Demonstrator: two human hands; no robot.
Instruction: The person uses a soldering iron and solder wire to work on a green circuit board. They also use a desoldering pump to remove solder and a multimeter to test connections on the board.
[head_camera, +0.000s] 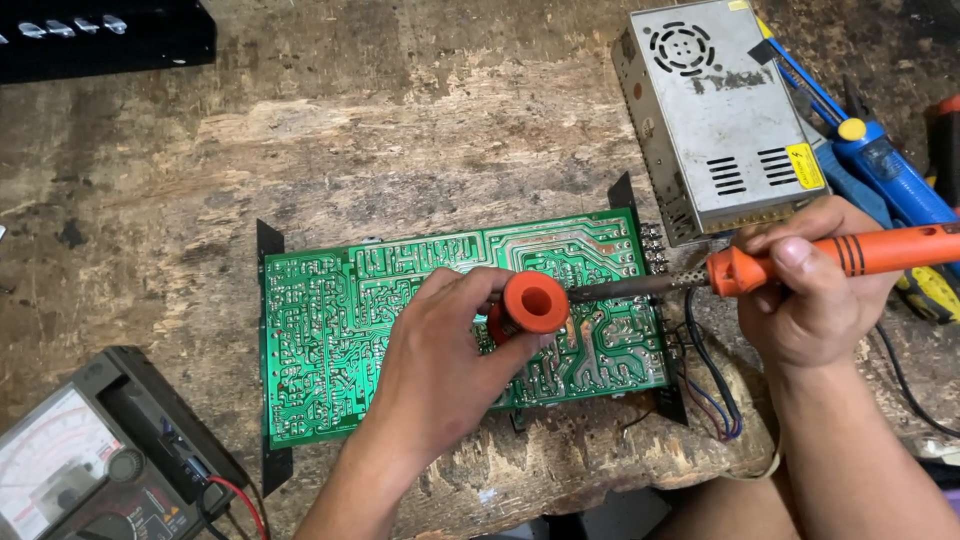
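2 hands clamped: left hand (440, 350) on orange tool (533, 303), right hand (815, 290) on soldering iron (800, 262), tip hidden.

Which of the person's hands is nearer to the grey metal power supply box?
The right. The right hand, holding the orange soldering iron, sits just below the power supply box. The left hand, holding an orange spool, is farther off, over the green circuit board.

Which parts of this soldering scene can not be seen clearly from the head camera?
- Soldering iron tip: hidden behind the orange spool in the left hand.
- Circuit board centre: covered by that hand.
- Multimeter: cut off by the bottom-left edge.
- Iron's handle end: cut off at the right edge, beyond the right hand.
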